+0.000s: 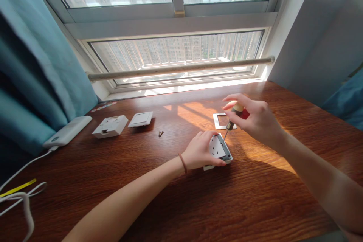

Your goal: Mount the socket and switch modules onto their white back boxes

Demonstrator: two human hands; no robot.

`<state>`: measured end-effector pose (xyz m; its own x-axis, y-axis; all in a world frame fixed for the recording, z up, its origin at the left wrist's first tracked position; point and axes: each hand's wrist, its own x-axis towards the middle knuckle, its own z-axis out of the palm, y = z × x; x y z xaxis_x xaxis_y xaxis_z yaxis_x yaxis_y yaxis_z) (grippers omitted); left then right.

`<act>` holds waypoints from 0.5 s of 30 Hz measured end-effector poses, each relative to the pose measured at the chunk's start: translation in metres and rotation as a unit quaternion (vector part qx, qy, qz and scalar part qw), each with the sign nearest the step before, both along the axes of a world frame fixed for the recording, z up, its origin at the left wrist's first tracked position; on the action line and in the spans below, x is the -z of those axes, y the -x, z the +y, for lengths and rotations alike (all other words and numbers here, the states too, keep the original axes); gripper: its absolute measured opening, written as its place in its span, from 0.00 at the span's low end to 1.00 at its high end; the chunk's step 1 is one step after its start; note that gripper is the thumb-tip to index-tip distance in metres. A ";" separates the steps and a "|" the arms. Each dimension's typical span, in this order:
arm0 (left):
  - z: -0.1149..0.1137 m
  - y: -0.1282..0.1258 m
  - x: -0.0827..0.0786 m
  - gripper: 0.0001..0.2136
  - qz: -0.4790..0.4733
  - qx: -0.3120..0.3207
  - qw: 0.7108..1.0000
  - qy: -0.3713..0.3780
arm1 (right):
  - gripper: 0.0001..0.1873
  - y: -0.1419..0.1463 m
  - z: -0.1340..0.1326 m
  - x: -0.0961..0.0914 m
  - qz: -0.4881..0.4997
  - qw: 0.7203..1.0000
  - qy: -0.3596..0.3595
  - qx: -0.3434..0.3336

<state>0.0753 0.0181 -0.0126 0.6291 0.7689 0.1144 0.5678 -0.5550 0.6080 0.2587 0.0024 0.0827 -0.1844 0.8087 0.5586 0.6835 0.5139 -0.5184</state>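
Note:
On the wooden table, my left hand (200,150) grips a white wall socket (217,146) by its sides, thumb at the near edge and fingers at the far edge. My right hand (249,111) is closed round the handle of a screwdriver (230,124), which is tilted. Its thin shaft runs down to the socket's exposed grey edge; whether the tip sits in a screw is too small to tell. Just behind the socket lies a white rectangular frame (217,121), partly covered from view by the screwdriver and my right hand.
Two screws (160,134) lie left of the socket. Further left are a white switch panel (141,119), a white mounting box (110,126) and a white power bank (68,131) with a cable (27,166). A window rail (181,70) crosses behind the table.

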 end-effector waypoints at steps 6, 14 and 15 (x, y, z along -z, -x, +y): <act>0.000 0.000 -0.001 0.40 0.003 -0.001 1.000 0.005 | 0.20 -0.021 -0.002 -0.013 0.033 0.970 0.190 -0.148; 0.000 0.000 -0.002 0.39 0.004 -0.002 1.000 0.004 | 0.07 -0.006 -0.006 -0.003 -0.056 0.996 -0.009 0.072; 0.000 0.000 -0.002 0.39 0.003 -0.003 1.000 0.004 | 0.07 -0.001 -0.005 0.000 -0.067 0.992 -0.047 0.095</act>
<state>0.0757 0.0178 -0.0111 0.6256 0.7732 0.1039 0.5751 -0.5471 0.6083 0.2602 -0.0031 0.0822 -0.1110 0.7819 0.6134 0.8319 0.4108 -0.3731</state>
